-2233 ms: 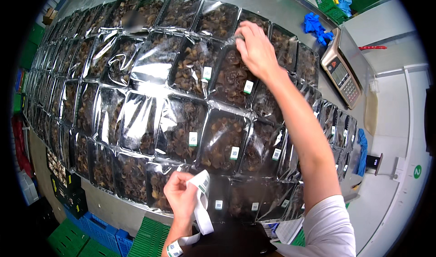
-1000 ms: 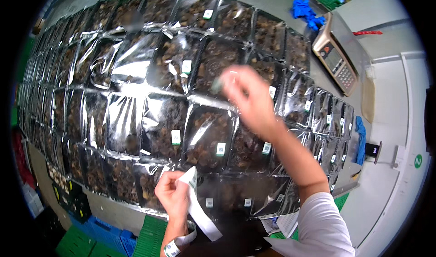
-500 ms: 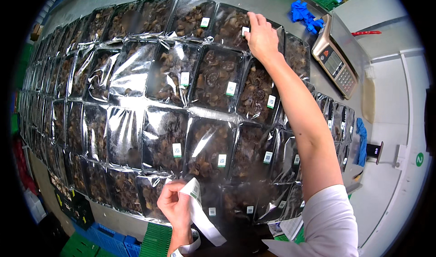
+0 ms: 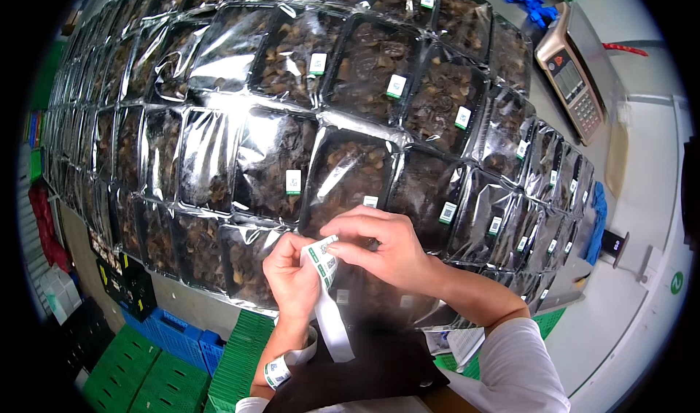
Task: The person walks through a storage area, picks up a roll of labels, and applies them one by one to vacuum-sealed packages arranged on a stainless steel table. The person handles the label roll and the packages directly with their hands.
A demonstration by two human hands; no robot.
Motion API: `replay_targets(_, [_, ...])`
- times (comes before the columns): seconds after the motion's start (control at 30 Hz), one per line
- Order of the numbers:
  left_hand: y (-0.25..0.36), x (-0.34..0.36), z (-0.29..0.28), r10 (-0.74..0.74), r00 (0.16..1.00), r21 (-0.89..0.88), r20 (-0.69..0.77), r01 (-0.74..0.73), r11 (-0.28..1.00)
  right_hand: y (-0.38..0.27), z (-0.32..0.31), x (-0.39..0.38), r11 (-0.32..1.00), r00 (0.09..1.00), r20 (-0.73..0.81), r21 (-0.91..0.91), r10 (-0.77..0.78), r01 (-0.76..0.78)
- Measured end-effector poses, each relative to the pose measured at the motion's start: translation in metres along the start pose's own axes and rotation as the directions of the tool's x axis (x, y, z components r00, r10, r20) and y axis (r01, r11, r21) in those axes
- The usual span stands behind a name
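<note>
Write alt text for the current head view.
A person's left hand holds a label strip, the right hand at its top, above rows of film-wrapped black trays of brown pieces. Many trays toward the right bear labels; a scale stands upper right.

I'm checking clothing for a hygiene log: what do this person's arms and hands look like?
Both the left hand and right hand are ungloved, with no rings visible. The forearms are bare, apart from a white label strip with green printed patches around the left one. A plain white sleeve ends near the right elbow.
</note>
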State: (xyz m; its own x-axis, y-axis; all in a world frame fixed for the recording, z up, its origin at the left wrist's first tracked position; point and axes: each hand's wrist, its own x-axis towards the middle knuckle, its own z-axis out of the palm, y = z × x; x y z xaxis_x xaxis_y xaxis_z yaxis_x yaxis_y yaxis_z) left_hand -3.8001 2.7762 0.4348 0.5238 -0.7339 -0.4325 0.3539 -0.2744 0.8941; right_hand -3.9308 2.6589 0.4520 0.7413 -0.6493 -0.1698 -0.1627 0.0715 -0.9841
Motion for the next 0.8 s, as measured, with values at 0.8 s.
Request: replay_targets(0.8, [0.001,0.005,0.022,0.206,0.977,0.266,0.062,-0.215,0.940,0.035,-0.270,0.114,0.160,0.749,-0.297,-0.955,-0.592,-0.251])
